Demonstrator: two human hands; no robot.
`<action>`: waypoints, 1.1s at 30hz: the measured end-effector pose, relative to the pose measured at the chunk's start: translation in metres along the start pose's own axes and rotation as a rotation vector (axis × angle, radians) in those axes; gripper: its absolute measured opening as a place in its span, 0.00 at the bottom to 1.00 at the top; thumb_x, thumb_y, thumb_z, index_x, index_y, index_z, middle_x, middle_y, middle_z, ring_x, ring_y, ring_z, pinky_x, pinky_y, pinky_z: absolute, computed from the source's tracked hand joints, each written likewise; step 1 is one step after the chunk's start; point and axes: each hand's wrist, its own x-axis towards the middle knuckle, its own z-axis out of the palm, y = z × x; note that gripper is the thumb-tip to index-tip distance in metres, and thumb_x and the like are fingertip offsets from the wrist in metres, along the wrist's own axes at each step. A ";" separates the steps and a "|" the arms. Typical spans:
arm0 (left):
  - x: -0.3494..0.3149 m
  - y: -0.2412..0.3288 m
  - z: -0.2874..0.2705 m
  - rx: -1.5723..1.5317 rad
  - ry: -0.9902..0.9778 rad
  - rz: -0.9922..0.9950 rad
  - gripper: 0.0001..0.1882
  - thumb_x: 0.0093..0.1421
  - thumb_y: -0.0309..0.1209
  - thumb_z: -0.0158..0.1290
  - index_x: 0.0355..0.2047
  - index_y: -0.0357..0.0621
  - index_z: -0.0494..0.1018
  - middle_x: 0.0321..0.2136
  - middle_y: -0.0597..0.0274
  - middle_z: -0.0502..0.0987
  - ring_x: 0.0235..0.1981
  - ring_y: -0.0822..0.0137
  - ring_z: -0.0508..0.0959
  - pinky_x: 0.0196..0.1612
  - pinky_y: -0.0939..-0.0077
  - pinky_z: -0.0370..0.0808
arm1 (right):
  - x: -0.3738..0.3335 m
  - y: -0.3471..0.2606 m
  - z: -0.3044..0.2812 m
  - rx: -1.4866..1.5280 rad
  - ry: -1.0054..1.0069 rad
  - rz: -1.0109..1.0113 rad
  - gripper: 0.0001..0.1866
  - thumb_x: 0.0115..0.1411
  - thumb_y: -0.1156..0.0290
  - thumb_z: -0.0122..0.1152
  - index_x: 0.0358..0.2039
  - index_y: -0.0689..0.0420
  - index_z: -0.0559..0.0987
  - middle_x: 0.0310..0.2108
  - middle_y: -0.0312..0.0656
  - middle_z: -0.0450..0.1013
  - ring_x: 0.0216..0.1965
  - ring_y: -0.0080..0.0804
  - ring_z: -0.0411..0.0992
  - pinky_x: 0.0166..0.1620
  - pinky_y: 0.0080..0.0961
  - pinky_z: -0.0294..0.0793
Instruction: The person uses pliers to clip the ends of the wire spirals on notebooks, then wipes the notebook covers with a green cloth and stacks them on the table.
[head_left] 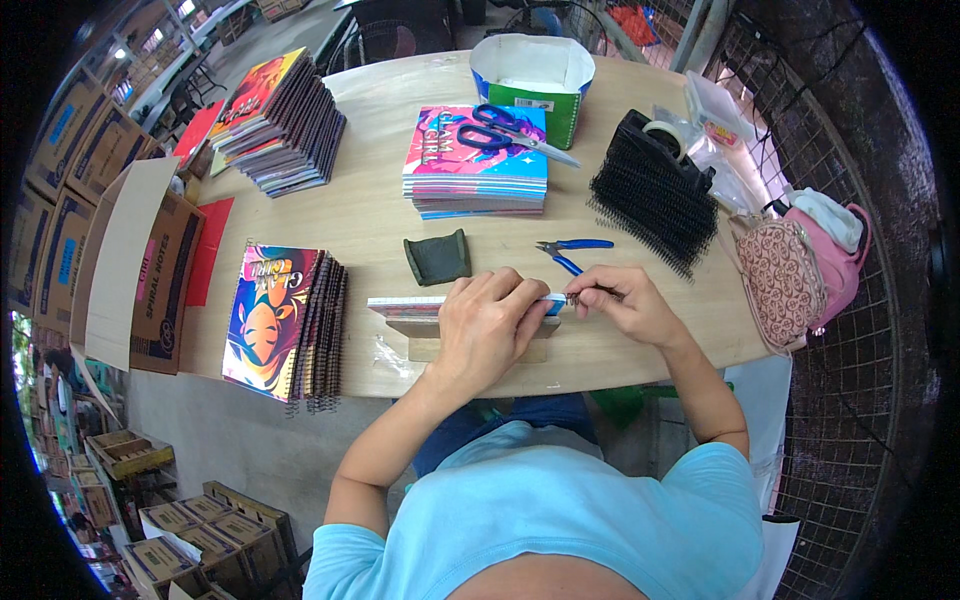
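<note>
Stacked cartons stand left of the pale counter; at its near edge the left hand closes over a notebook set against a wooden support, while the right hand pinches a dark wire coil at the notebook's right end; should the left hand slacken, the notebook could slide and the coil bend; a careless right knuckle might knock the blue-handled cutters just beyond.

There are two hands, three notebook stacks, one pair of scissors and (likewise single) one cutter.
</note>
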 end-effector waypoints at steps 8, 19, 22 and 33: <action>-0.003 0.002 0.005 -0.103 0.027 -0.034 0.06 0.53 0.28 0.61 0.32 0.45 0.77 0.28 0.60 0.74 0.31 0.57 0.77 0.34 0.67 0.72 | -0.001 -0.018 0.009 -0.591 0.108 -0.280 0.11 0.57 0.71 0.62 0.40 0.61 0.77 0.34 0.48 0.73 0.34 0.48 0.73 0.36 0.36 0.73; -0.005 0.003 -0.003 -0.138 -0.020 0.065 0.18 0.52 0.35 0.62 0.43 0.49 0.73 0.32 0.62 0.75 0.33 0.59 0.76 0.35 0.65 0.70 | 0.029 -0.025 0.000 -0.618 -0.070 -0.277 0.18 0.64 0.61 0.53 0.47 0.60 0.76 0.42 0.51 0.75 0.45 0.49 0.73 0.48 0.40 0.71; -0.009 0.010 0.001 -0.005 -0.044 0.123 0.14 0.52 0.41 0.61 0.37 0.54 0.74 0.33 0.66 0.73 0.33 0.64 0.73 0.36 0.67 0.66 | 0.079 -0.004 0.007 -0.511 -0.060 -0.064 0.31 0.67 0.44 0.44 0.52 0.61 0.72 0.45 0.55 0.75 0.50 0.53 0.72 0.53 0.44 0.69; -0.009 0.006 0.025 0.129 0.096 0.125 0.12 0.51 0.42 0.59 0.33 0.53 0.75 0.35 0.68 0.72 0.33 0.65 0.72 0.33 0.66 0.64 | 0.183 0.040 0.110 -1.077 -0.420 -0.055 0.38 0.52 0.41 0.57 0.49 0.65 0.72 0.37 0.64 0.74 0.43 0.57 0.74 0.50 0.47 0.72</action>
